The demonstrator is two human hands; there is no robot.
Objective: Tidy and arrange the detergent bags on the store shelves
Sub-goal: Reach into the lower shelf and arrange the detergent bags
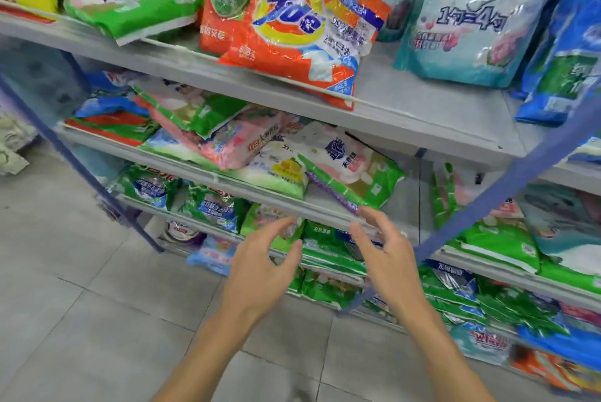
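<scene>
Left hand (260, 271) and right hand (388, 258) spread, empty — green-white bag (354, 169) just above.

Just above the right hand (387, 255), the middle shelf (227, 181) carries a green-and-white bag (354, 171) whose corner overhangs the front rim by the fingertips. Up and left of the left hand (260, 271), a pink bag (234, 144) lies slanted in a loose heap on the same shelf. Higher still, the top shelf (406, 102) holds an orange bag (302, 31) tipped over its edge, with a pale blue bag (471, 18) upright to its right. Behind both hands, a lower shelf (198, 218) holds green bags (208, 206). Grey floor tiles (65, 271) lie beneath the forearms.
</scene>
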